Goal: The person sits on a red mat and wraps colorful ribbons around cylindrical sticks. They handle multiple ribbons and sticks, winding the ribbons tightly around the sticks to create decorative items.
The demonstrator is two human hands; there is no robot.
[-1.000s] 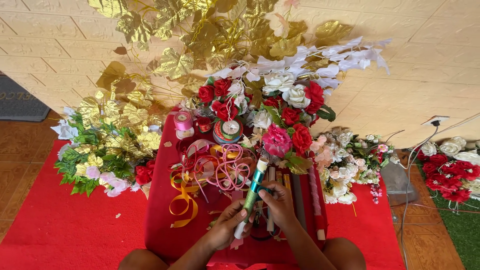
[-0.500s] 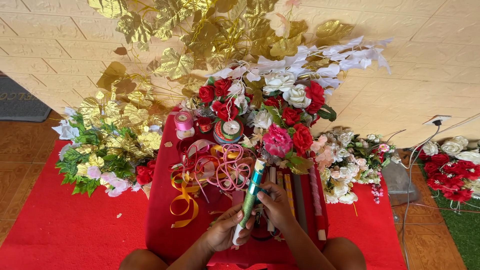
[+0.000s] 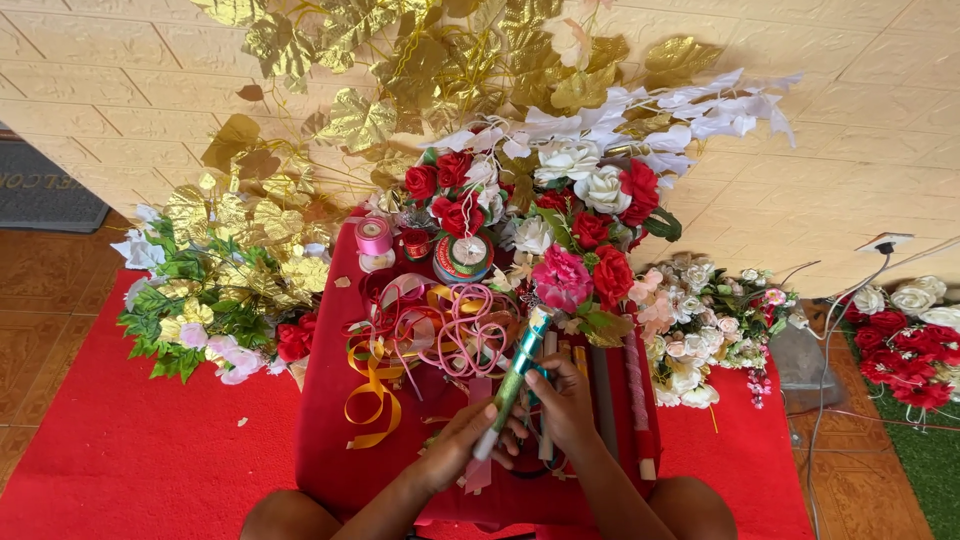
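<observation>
Item: artificial flower stem [image 3: 515, 380], part-wrapped in green tape, lying across a red-draped low table [image 3: 330, 440].

Holding: left hand [image 3: 462, 447] closed around the lower, still whitish end of the stem; right hand [image 3: 562, 400] closed on the stem just above it, fingers curled about the green section.

Position: the stem runs diagonally over the near middle of the table, its top ending at a pink bloom [image 3: 562, 280] toward the far edge.

Progress, as judged: green covering reaches from the bloom down most of the stem; only the short pale tip at the left hand looks bare, so the wrapping seems near its end.

On the table: 1 tangle of pink and gold ribbon [image 3: 430, 330] left of the stem; 2 ribbon spools [image 3: 462, 258] at the far side; red and white roses [image 3: 590, 200] beyond.

Off the table: gold leaves [image 3: 420, 60] against the wall behind; green-and-yellow flower bunch [image 3: 210, 300] to its left; pale flower bunch [image 3: 690, 330] to its right; red cloth [image 3: 140, 450] beneath.
</observation>
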